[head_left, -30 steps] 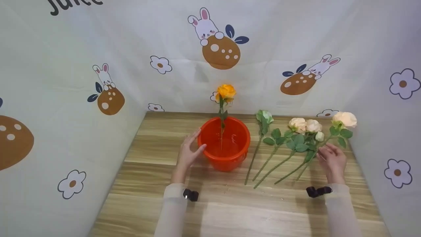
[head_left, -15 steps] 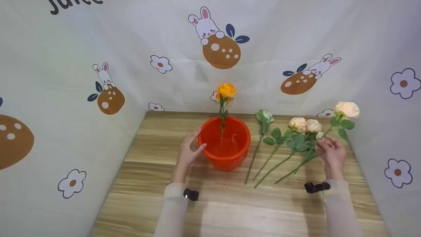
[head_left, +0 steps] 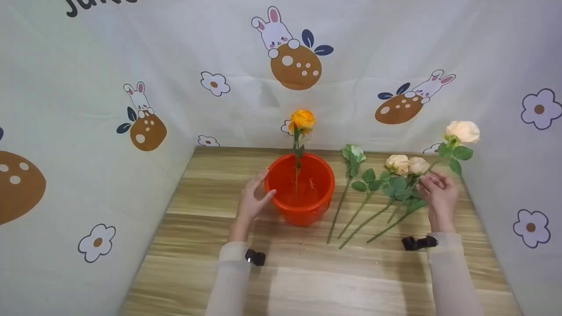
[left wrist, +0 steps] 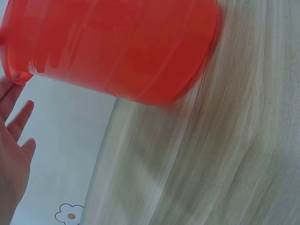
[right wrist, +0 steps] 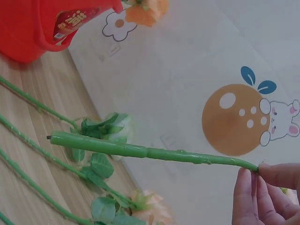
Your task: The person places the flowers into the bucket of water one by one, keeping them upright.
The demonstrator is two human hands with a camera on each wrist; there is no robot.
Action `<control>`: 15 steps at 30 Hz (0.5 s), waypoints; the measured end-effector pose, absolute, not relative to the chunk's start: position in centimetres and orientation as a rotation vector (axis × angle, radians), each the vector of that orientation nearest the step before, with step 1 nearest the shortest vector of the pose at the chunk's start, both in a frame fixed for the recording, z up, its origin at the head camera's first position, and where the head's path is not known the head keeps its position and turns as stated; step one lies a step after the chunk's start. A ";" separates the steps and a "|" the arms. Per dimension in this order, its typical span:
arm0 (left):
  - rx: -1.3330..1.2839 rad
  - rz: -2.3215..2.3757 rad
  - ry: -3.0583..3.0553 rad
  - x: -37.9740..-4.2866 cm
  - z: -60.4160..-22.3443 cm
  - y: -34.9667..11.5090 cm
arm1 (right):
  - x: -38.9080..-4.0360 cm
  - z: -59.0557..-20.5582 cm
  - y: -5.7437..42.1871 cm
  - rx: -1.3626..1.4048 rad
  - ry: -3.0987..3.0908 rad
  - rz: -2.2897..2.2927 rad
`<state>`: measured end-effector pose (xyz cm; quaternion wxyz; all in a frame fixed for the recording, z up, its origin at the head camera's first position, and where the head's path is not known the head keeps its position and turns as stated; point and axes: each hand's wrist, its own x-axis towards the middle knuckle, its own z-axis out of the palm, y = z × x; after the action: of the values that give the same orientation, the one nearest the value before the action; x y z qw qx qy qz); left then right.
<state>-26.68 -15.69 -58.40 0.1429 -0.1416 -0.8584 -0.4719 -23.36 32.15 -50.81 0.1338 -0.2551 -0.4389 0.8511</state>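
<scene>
Left hand [head_left: 251, 202] is at the near-left side of the red bucket [head_left: 300, 216], thumb and fingers spread around the rim. Nothing gripped; fingers fairly straight, seemingly a light touch at the lip. My read: it's a stop, so the bucket doesn't slide or tip if nudged. Bucket sits upright on the wood table [head_left: 189, 272], near the back edge.

One yellow rose [head_left: 303, 120] stands in the bucket, bloom well above the rim. Probably the wall props the stem; can't see what its foot rests on.

Right hand [head_left: 439, 193] is pinching a pale peach rose [head_left: 463, 131] by the stem, thumb against fingertips. Bloom and leaves sit above the grip, bare lower stem sticks out the other side, tilted, its end off the table. Makes sense to pinch below the leaves: petals stay uncrushed, and the long stem is unobstructed. Downside, I'd guess: a thin stem in a fingertip pinch can twist under the bloom's weight.

Other stems lie slanted to the right of the bucket, cut ends toward the person, heads toward the wall cloth [head_left: 373, 52]. Handy layout, ends easy to reach. I make out a green-white flower [head_left: 354, 153] nearest the bucket and two peach blooms [head_left: 408, 165] just beside the right hand. Foliage overlaps there, so can't tell which stem carries which bloom.
</scene>
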 end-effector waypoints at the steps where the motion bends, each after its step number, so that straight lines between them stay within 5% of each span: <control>1: -0.414 -1.360 -2.470 -26.7 -58.4 -15.7 | -23.5 -50.7 32.0 -0.736 -1.272 2.463; 15: -0.401 -1.384 -2.470 -26.7 -58.4 -15.7 | -24.1 -48.7 29.9 -0.602 -1.228 2.454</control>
<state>-26.67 -15.67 -58.41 0.1403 -0.1387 -0.8552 -0.4792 -24.12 29.87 -48.68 0.1652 -0.2114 -0.4310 0.8616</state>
